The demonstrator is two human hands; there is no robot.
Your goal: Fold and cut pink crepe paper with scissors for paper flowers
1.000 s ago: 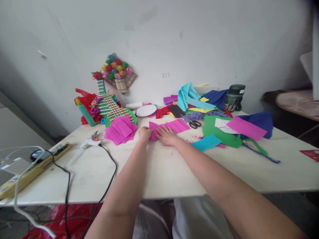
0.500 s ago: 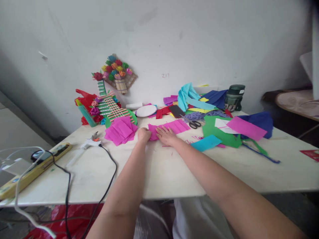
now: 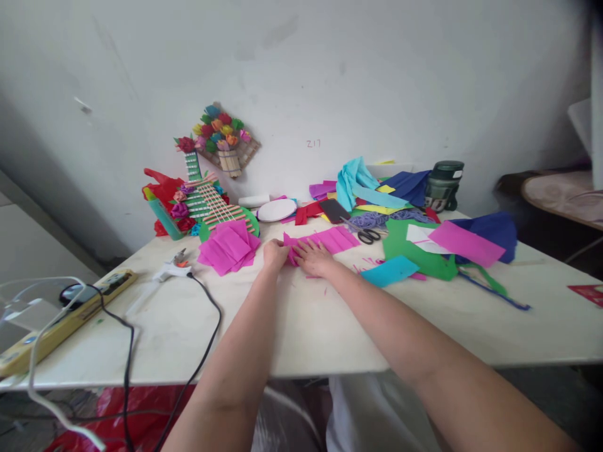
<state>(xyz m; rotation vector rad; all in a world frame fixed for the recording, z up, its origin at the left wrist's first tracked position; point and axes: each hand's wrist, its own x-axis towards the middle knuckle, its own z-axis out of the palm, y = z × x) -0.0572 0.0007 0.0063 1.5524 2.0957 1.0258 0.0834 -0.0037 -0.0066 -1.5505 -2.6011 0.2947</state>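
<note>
A bright pink crepe paper strip (image 3: 340,239) lies across the table in front of me, with crease lines on its right part. At its left end, the closed fingers of my left hand (image 3: 276,254) pinch the paper's edge. My right hand (image 3: 315,258) rests flat on the strip beside it, fingers spread and pointing left. Between the two hands the paper looks bunched up. Left of my left hand is a loose pile of pink paper pieces (image 3: 229,248). Black-handled scissors (image 3: 369,236) lie at the strip's right end.
A white glue gun (image 3: 173,269) with a black cord and a yellow power strip (image 3: 70,320) lie on the left. Behind stands a flower-decorated stick guitar (image 3: 207,204). Coloured paper, blue paper (image 3: 390,271) and a dark green jar (image 3: 443,186) are on the right.
My left hand has shifted slightly right, closer to my right hand, and the strip's left end has bunched up between them. My right hand stays nearly in place.
</note>
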